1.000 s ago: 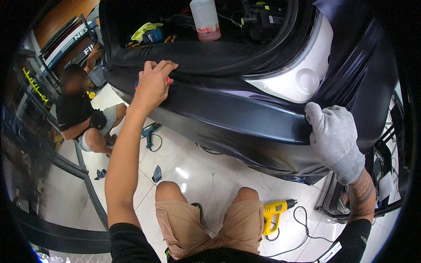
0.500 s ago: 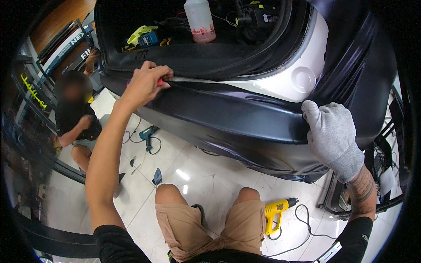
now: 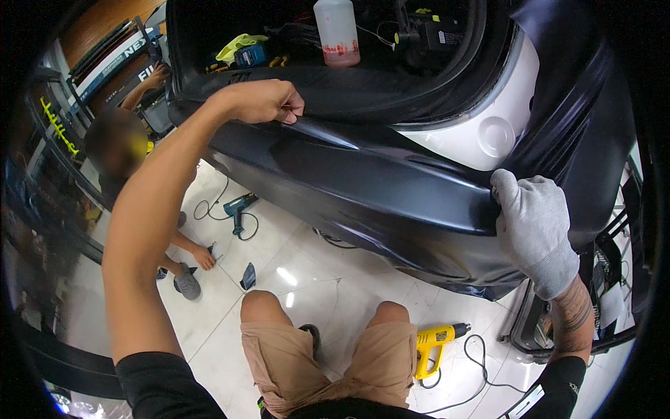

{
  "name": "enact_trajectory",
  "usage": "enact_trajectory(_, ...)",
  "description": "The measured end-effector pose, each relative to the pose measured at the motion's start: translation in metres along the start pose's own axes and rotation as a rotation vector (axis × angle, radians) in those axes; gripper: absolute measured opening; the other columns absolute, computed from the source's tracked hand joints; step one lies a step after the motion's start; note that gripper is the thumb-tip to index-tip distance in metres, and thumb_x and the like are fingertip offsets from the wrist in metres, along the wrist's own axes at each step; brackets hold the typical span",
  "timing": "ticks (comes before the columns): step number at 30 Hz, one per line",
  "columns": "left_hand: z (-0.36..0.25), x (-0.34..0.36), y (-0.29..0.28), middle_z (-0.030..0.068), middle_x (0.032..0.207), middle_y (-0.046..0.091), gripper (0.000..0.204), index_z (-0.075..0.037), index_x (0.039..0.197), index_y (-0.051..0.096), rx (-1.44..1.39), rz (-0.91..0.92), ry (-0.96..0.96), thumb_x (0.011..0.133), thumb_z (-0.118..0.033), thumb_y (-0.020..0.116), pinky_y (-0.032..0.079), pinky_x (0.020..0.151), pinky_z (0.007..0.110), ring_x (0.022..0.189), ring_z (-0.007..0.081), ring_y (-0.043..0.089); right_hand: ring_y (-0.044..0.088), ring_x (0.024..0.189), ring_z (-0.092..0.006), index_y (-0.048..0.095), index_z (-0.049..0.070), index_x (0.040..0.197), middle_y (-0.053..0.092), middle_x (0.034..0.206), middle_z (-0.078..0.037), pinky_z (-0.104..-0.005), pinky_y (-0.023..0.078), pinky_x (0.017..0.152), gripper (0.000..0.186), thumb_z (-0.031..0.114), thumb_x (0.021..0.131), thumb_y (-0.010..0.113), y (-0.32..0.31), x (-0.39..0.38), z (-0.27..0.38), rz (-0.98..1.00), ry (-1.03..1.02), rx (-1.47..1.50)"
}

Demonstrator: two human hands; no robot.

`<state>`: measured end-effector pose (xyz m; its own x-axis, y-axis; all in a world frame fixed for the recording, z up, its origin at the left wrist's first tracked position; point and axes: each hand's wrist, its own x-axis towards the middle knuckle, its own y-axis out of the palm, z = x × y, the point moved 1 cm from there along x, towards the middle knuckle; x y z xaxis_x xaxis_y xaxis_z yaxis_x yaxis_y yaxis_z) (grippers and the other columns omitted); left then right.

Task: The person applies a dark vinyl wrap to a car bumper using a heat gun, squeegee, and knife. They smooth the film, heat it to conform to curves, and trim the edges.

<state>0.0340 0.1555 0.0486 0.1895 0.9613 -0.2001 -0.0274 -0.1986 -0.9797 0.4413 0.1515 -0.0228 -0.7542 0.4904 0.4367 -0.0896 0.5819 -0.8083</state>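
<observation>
A satin black vinyl film (image 3: 335,178) covers the rear bumper of a car with its trunk open. At the trunk sill, my bare left hand (image 3: 265,103) pinches the film's upper edge and lifts it, so a taut ridge runs from the fingertips. My right hand (image 3: 536,227), in a grey knit glove, is closed on the film at the bumper's right corner, its fingertips hidden. Between the hands a white body panel (image 3: 481,136) with a round recess shows. More film (image 3: 572,105) hangs in creases over the right side of the car.
A spray bottle (image 3: 336,35) with reddish liquid stands in the trunk near a yellow-green cloth (image 3: 239,47). A yellow heat gun (image 3: 433,349) and a teal heat gun (image 3: 239,204) lie on the tiled floor with their cords. Another person (image 3: 122,150) crouches at the left. An open case (image 3: 537,335) sits right.
My left hand has moved right and up along the sill, raising the film over part of the white panel. The red item in it no longer shows. The other person has bent lower.
</observation>
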Motion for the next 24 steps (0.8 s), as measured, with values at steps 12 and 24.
enact_trajectory(12, 0.008, 0.018, -0.023, -0.0038, 0.072, 0.057, 0.016, -0.005, 0.085, 0.066, -0.173, 0.288, -0.107, 0.087, -0.021, 0.067, 0.046, 0.064, 0.03, 0.069, 0.0106, 0.053, 0.064, 0.07, -0.0285, 0.058, 0.002, 0.108, 0.062, 0.071, -0.011, -0.0413, 0.05, 0.066, 0.043, 0.009, 0.067, 0.068, -0.002, 0.0, 0.001, 0.028, 0.0, 0.016)
enact_trajectory(24, -0.007, -0.003, -0.057, 0.0137, 0.116, 0.068, 0.056, -0.004, 0.135, 0.056, -0.082, 0.248, 0.092, 0.081, -0.01, 0.068, 0.055, 0.085, 0.036, 0.098, 0.0212, 0.067, 0.064, 0.068, -0.0271, 0.058, 0.002, 0.105, 0.062, 0.069, -0.011, -0.0404, 0.051, 0.066, 0.034, 0.009, 0.072, 0.068, -0.007, 0.0, 0.002, 0.041, 0.001, 0.012)
